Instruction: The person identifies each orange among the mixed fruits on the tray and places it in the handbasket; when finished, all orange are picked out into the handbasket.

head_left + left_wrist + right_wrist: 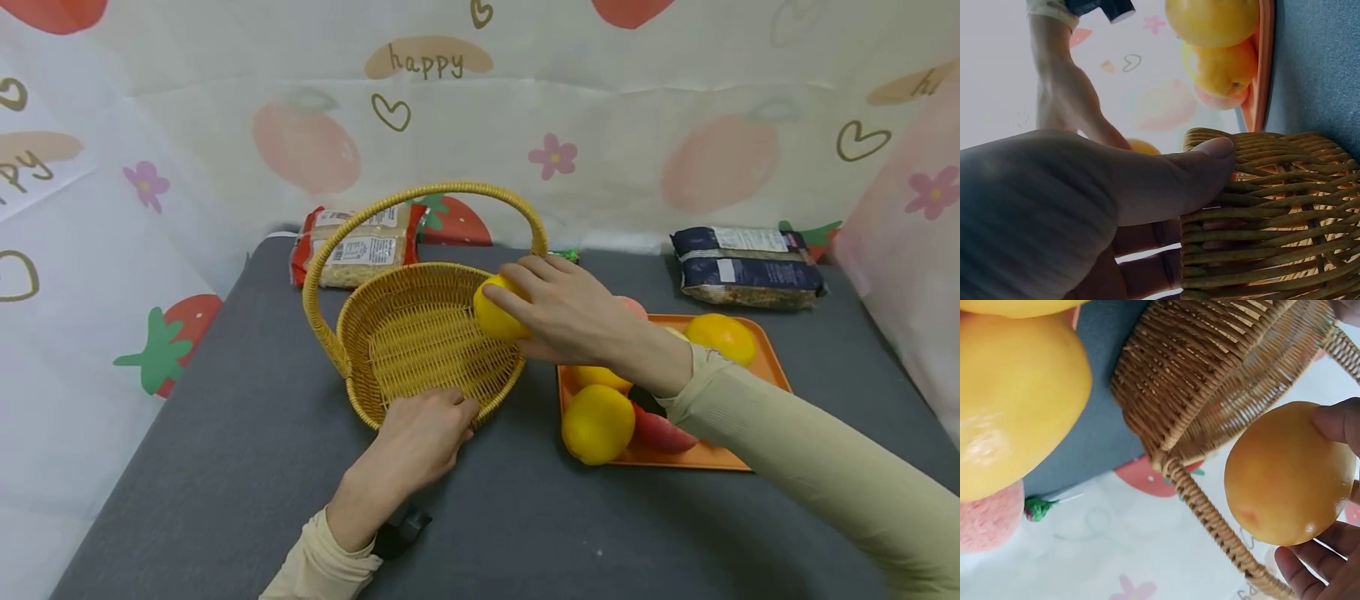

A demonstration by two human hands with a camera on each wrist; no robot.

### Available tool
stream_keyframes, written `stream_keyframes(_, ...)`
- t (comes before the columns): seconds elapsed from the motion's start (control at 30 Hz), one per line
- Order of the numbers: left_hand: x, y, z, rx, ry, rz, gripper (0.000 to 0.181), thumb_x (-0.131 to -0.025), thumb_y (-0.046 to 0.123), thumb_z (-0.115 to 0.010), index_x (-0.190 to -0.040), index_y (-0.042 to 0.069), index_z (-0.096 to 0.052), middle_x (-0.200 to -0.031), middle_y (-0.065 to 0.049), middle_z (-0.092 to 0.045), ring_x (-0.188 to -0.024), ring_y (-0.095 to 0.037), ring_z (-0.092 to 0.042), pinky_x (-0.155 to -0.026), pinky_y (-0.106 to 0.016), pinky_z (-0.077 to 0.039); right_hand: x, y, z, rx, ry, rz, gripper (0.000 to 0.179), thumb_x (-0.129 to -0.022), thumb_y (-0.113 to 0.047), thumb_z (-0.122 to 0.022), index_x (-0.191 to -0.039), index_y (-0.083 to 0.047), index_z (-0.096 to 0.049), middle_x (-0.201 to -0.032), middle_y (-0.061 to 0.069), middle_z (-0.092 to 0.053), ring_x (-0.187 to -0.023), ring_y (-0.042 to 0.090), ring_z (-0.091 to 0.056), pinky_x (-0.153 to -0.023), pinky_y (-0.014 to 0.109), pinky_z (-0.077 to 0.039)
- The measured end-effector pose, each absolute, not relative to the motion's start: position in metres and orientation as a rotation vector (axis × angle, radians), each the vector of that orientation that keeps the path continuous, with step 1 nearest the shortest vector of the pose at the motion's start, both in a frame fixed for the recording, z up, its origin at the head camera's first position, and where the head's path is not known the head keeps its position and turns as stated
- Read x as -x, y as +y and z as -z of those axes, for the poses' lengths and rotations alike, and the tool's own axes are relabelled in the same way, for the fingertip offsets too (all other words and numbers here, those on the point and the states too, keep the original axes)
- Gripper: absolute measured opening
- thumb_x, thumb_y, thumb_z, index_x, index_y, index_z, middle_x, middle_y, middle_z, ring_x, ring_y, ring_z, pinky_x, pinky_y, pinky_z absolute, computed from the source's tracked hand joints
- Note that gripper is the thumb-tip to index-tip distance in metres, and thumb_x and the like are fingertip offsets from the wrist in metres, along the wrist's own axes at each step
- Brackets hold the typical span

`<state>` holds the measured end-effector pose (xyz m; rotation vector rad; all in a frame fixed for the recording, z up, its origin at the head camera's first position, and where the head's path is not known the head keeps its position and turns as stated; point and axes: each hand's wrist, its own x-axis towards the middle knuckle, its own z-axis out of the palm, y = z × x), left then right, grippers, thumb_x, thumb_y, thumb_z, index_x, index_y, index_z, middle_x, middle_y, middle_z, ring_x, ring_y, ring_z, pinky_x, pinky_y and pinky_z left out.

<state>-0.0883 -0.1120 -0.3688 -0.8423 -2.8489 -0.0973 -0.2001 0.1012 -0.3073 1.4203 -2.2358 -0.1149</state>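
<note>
Gripping one yellow fruit (pixel 493 312), the right hand (pixel 566 312) has thumb and fingers curled round it, at the far right part of the basket's opening. The left hand (pixel 423 433) pinches the near rim of the one wicker basket (pixel 427 358), which stands upright just ahead of it, its single handle arching beyond both hands.

Under and beside the right wrist lies one orange tray (pixel 768 358). On it at least three yellow fruits (pixel 597 423) show, plus a pale sliver behind the wrist, one red piece (pixel 663 431), partly covered by the forearm, and one dark thing (pixel 647 402), too hidden to name. One pink fruit (pixel 630 306) peeks out past the right hand. Farther off are two packets: a red one (pixel 360 250) beyond the basket, straight ahead of the left hand, and a dark blue one (pixel 750 267) beyond the tray, right of the right hand.

The left wrist view alone shows the left thumb on one side of the weave and fingers on the other. The right wrist view reveals the pink fruit's fuzzy surface and a small green thing (pixel 1038 508) just beside it; only the head view takes in both packets.
</note>
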Motion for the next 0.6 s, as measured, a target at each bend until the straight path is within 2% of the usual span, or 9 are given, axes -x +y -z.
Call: stream_keyframes(0.6,0.088,-0.114,0.367,0.847,-2.851,0.079,0.018,-0.082,0.023,-0.078,-0.078,0.017,-0.062,-0.074,0.002,-0.06,-0.065,-0.017,-0.061,-0.047,-0.033,-0.046,0.228,0.07,0.327,-1.465,-2.385,0.196,0.063,-0.078,-0.035,-0.078,-0.131,-0.011,-0.054,-0.119,0.015,-0.062,-0.107,0.033,-0.061,-0.095,0.043,-0.05)
